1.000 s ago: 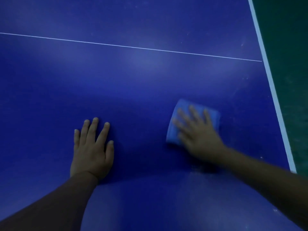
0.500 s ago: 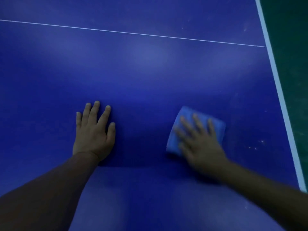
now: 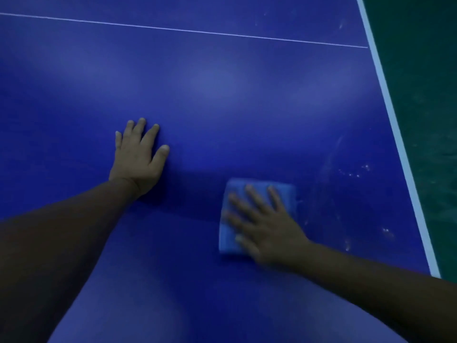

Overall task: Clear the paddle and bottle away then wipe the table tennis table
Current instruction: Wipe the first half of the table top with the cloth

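Note:
The dark blue table tennis table (image 3: 222, 100) fills the head view. A folded light blue cloth (image 3: 231, 237) lies flat on it at the lower middle right. My right hand (image 3: 265, 226) presses down on the cloth with fingers spread, covering most of it. My left hand (image 3: 138, 157) rests flat on the bare table surface to the left, fingers apart, holding nothing. No paddle or bottle is in view.
A thin white centre line (image 3: 197, 32) crosses the table at the top. The white side edge line (image 3: 395, 134) runs down the right, with green floor (image 3: 430, 95) beyond it. Pale specks and smears (image 3: 353, 172) mark the surface right of the cloth.
My right hand has drawn the cloth toward me, lower in the view. My left hand has stayed planted flat on the table.

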Motion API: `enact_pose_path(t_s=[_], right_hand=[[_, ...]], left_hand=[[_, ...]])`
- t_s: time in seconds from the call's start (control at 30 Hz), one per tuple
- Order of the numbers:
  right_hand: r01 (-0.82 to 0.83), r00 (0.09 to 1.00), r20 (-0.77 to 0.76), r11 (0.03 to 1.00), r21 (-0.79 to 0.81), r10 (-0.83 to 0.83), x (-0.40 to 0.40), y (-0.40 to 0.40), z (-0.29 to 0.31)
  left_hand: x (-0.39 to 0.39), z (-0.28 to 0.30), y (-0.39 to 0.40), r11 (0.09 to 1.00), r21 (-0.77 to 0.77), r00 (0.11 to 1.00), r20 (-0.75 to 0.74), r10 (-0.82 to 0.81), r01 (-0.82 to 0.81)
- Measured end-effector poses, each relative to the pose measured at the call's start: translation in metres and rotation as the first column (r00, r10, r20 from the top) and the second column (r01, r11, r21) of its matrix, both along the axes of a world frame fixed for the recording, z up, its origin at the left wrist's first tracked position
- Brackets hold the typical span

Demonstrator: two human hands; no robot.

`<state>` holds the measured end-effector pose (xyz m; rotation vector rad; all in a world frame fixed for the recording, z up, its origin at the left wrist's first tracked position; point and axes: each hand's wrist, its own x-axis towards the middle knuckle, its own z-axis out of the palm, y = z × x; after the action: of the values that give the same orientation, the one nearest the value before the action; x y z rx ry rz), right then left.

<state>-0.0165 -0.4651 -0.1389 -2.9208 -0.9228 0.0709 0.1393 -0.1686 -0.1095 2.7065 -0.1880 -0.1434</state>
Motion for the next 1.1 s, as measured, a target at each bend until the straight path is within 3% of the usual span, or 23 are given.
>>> enact_pose_path(t_s=[0.07, 0.1, 0.17, 0.23, 0.27, 0.3, 0.37, 0.43, 0.53, 0.57, 0.63, 0.7, 0.77, 0.83, 0.93, 1.0, 1.03, 1.1], right_hand=[[-0.207, 0.977, -0.072, 0.977, -0.046, 0.203, 0.002, -0.013, 0.01], [-0.188, 0.982, -0.038, 0.98, -0.062, 0.186, 0.027, -0.026, 0.012], [0.113, 0.993, -0.01, 0.99, -0.085, -0.114, 0.089, -0.053, 0.02], [0.511, 0.852, -0.076, 0.855, -0.086, -0.517, 0.138, -0.077, 0.028], [0.623, 0.772, -0.098, 0.778, -0.078, -0.628, 0.142, -0.077, 0.027], [0.655, 0.748, -0.084, 0.753, -0.071, -0.658, 0.13, -0.067, 0.025], [0.525, 0.851, 0.004, 0.848, -0.071, -0.526, 0.072, -0.036, 0.014], [0.227, 0.974, -0.014, 0.973, -0.046, -0.228, -0.011, -0.007, 0.006], [-0.046, 0.996, -0.08, 0.995, -0.088, 0.039, -0.044, -0.012, 0.011], [0.0, 0.999, -0.044, 0.996, -0.094, -0.004, -0.022, -0.019, 0.013], [0.299, 0.953, -0.028, 0.949, -0.098, -0.303, 0.031, -0.034, 0.019], [0.594, 0.798, -0.064, 0.8, -0.088, -0.6, 0.065, -0.045, 0.022], [0.692, 0.718, -0.05, 0.719, -0.059, -0.694, 0.045, -0.025, 0.019], [0.595, 0.804, 0.02, 0.802, -0.052, -0.594, -0.022, 0.008, 0.015], [0.232, 0.971, -0.052, 0.971, -0.055, -0.235, -0.132, 0.038, 0.011], [0.06, 0.99, -0.12, 0.994, -0.091, -0.071, -0.127, 0.023, 0.016], [0.074, 0.992, -0.097, 0.992, -0.102, -0.084, -0.107, 0.014, 0.018], [0.349, 0.93, -0.086, 0.933, -0.09, -0.357, -0.057, -0.001, 0.022]], left_hand=[[-0.016, 0.005, 0.003, 0.999, -0.041, 0.999, 0.038, -0.026, 0.028], [-0.028, 0.008, 0.005, 0.998, -0.041, 0.998, 0.057, -0.041, 0.043], [-0.061, 0.01, 0.01, 0.996, -0.018, 0.995, 0.053, -0.088, 0.089], [-0.098, 0.01, 0.018, 0.992, 0.013, 0.991, 0.03, -0.128, 0.128], [-0.116, 0.01, 0.023, 0.989, 0.027, 0.989, 0.028, -0.143, 0.142], [-0.134, 0.01, 0.029, 0.988, 0.04, 0.988, 0.028, -0.152, 0.151], [-0.172, 0.008, 0.039, 0.987, 0.065, 0.989, 0.029, -0.147, 0.145], [-0.208, 0.005, 0.049, 0.988, 0.077, 0.99, 0.024, -0.138, 0.136], [-0.242, 0.0, 0.063, 0.98, 0.125, 0.988, -0.038, -0.15, 0.153], [-0.245, -0.001, 0.066, 0.975, 0.148, 0.986, -0.052, -0.158, 0.164], [-0.246, -0.002, 0.069, 0.967, 0.175, 0.982, -0.064, -0.177, 0.186], [-0.246, -0.003, 0.068, 0.966, 0.175, 0.982, -0.061, -0.18, 0.188], [-0.247, -0.003, 0.069, 0.968, 0.166, 0.982, -0.058, -0.181, 0.188], [-0.247, -0.004, 0.07, 0.967, 0.169, 0.981, -0.051, -0.185, 0.191], [-0.246, -0.003, 0.07, 0.969, 0.165, 0.983, -0.046, -0.18, 0.185], [-0.247, -0.003, 0.069, 0.969, 0.164, 0.983, -0.05, -0.179, 0.185], [-0.247, -0.004, 0.07, 0.969, 0.165, 0.983, -0.046, -0.179, 0.184], [-0.246, -0.007, 0.071, 0.968, 0.169, 0.983, -0.029, -0.184, 0.186]])
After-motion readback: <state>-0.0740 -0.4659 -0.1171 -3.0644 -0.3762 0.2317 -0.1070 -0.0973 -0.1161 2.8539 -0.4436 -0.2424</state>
